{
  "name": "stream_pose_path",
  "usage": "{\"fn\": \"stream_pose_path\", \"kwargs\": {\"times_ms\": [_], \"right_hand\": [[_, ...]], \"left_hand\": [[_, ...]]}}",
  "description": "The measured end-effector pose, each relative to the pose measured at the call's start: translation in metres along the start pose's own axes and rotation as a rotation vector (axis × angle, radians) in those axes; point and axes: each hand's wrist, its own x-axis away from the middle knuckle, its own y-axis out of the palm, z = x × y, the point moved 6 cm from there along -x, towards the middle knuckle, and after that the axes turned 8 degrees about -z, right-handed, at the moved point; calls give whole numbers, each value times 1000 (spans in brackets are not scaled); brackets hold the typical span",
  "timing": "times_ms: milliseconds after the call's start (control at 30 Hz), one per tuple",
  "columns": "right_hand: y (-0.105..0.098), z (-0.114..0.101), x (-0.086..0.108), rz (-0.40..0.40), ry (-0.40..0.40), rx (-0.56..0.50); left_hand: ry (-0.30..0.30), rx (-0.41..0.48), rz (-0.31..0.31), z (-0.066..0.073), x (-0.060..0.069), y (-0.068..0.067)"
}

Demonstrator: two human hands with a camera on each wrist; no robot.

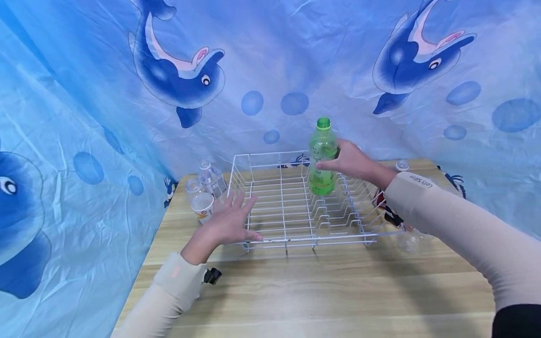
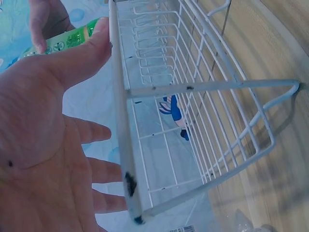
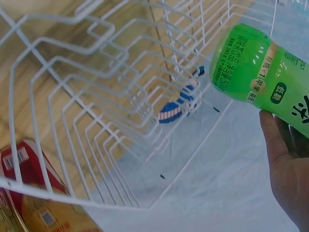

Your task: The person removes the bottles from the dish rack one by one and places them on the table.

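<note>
A white wire dish rack [image 1: 287, 241] stands on the wooden table. Above its right half is a green plastic bottle [image 1: 320, 149], upright in the head view. My right hand [image 1: 355, 162] grips the bottle around its side, thumb across the front. In the right wrist view, the base of the bottle [image 3: 241, 67] is beside the rack's wire dividers. Over the rack's front left corner, my left hand [image 1: 226, 223] has its fingers spread. The left thumb touches the front rim of the rack [image 2: 123, 130], and that hand holds nothing.
To the left of the rack are a clear plastic bottle [image 1: 214, 182], a white cup [image 1: 203, 205] and another clear container [image 1: 193, 187]. A red and yellow box [image 3: 48, 205] lies at the right, near a clear container [image 1: 411, 241]. A blue dolphin curtain [image 1: 270, 51] hangs behind.
</note>
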Motion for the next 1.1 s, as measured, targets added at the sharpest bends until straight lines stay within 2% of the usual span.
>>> {"fn": "stream_pose_path", "kwargs": {"times_ms": [167,300,567,700,967,1033,1100], "right_hand": [[5,-3,-2,19,-33,33],[7,-4,0,31,-28,17],[13,-7,0,46,-29,-24],[17,-6,0,54,-38,-22],[22,-6,-2,39,-76,-22],[23,-7,-3,39,-78,-23],[24,-7,-3,41,-83,-21]], "left_hand": [[-17,-2,-2,0,-1,2],[-10,5,-2,2,-2,3],[24,17,21,16,-14,-4],[38,123,67,26,-26,-13],[161,458,334,46,-46,-47],[178,560,388,51,-50,-54],[184,653,413,55,-58,-58]]}}
